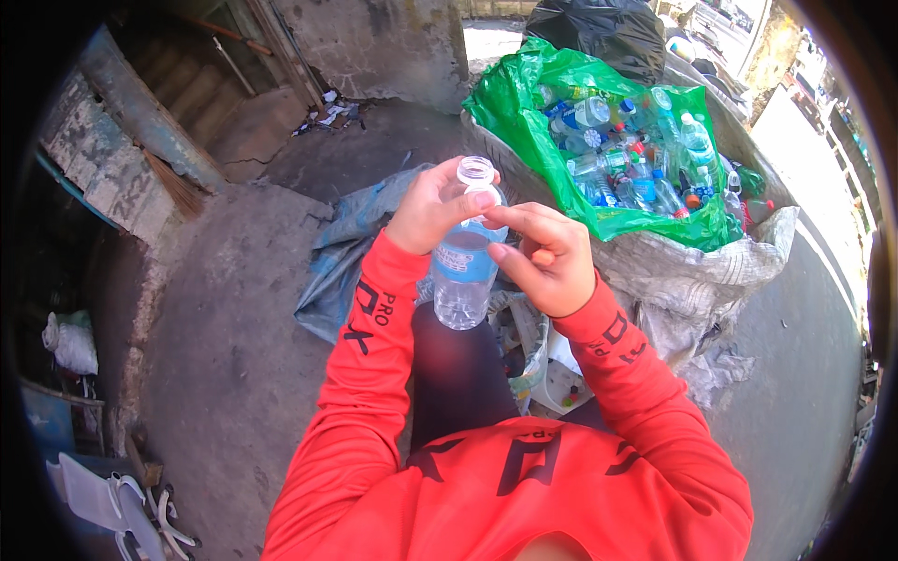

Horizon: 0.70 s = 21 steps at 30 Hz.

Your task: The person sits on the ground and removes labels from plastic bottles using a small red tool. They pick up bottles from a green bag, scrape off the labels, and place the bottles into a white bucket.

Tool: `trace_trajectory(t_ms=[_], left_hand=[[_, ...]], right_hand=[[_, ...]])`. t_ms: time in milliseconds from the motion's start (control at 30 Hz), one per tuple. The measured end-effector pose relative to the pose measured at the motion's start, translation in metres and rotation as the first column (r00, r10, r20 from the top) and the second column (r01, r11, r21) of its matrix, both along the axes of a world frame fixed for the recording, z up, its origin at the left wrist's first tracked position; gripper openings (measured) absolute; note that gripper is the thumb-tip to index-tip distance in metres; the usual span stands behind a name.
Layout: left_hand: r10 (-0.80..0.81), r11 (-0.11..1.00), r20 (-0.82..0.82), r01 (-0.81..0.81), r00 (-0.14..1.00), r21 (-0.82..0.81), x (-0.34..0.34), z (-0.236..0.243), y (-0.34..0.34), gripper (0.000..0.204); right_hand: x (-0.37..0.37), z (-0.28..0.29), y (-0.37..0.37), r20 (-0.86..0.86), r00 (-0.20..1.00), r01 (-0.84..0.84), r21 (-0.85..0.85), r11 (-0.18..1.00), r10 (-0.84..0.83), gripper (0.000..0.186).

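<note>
A clear plastic bottle [462, 294] with a pale blue label stands upright in front of me, its neck uncapped. My left hand [432, 208] is wrapped round its upper part, the thumb across the shoulder just below the neck. My right hand [552, 257] is at the bottle's right side, fingers curled, with the index fingertip close to the left thumb. Thumb and index of the right hand are apart, and I see nothing between them. Whether the right index touches the bottle is hard to make out.
A large woven sack [645, 271] lined with a green plastic bag [524, 103] holds many bottles at the right. Behind it sits a black bag [599, 37]. A grey tarp [327, 271] lies left of my legs, a white container [561, 379] by my knees, a broom [173, 187] against the wall.
</note>
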<state>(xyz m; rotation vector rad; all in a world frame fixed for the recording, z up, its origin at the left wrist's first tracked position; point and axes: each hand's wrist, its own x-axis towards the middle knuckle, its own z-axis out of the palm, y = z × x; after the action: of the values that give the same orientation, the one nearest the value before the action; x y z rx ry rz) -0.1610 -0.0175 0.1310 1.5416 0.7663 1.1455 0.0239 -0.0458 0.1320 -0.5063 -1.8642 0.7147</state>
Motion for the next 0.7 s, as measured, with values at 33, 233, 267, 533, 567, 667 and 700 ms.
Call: trace_trajectory(t_ms=[33, 233, 267, 533, 567, 667, 700], left_hand=[[0.0, 0.999, 0.012, 0.0, 1.0, 0.033, 0.0, -0.004, 0.0, 0.05], [0.025, 1.0, 0.039, -0.025, 0.999, -0.011, 0.009, -0.007, 0.004, 0.048], [0.017, 1.0, 0.039, -0.016, 0.999, -0.015, 0.009, -0.006, 0.006, 0.047], [-0.026, 0.998, 0.117, 0.033, 0.993, -0.059, -0.005, -0.01, 0.008, 0.051], [-0.039, 0.997, 0.142, 0.047, 0.989, -0.058, -0.006, -0.011, 0.007, 0.052], [-0.063, 0.996, 0.152, 0.072, 0.986, -0.057, -0.008, -0.009, 0.003, 0.053], [-0.069, 0.995, 0.144, 0.078, 0.987, -0.057, -0.009, -0.008, 0.002, 0.053]], right_hand=[[0.003, -0.001, 0.001, -0.023, 0.998, -0.056, -0.069, 0.996, 0.055, 0.037], [0.015, -0.004, -0.001, -0.175, 0.946, -0.325, -0.456, 0.829, 0.274, 0.048], [0.016, -0.006, -0.001, -0.217, 0.95, -0.302, -0.465, 0.832, 0.223, 0.046], [0.014, -0.033, 0.029, -0.104, 0.978, 0.151, -0.257, 0.955, -0.183, 0.013], [0.012, -0.032, 0.029, -0.054, 0.98, 0.177, -0.195, 0.965, -0.191, 0.012], [0.007, -0.024, 0.025, 0.058, 0.974, 0.223, -0.089, 0.971, -0.218, 0.009], [0.005, -0.021, 0.025, 0.068, 0.973, 0.227, -0.059, 0.972, -0.223, 0.009]])
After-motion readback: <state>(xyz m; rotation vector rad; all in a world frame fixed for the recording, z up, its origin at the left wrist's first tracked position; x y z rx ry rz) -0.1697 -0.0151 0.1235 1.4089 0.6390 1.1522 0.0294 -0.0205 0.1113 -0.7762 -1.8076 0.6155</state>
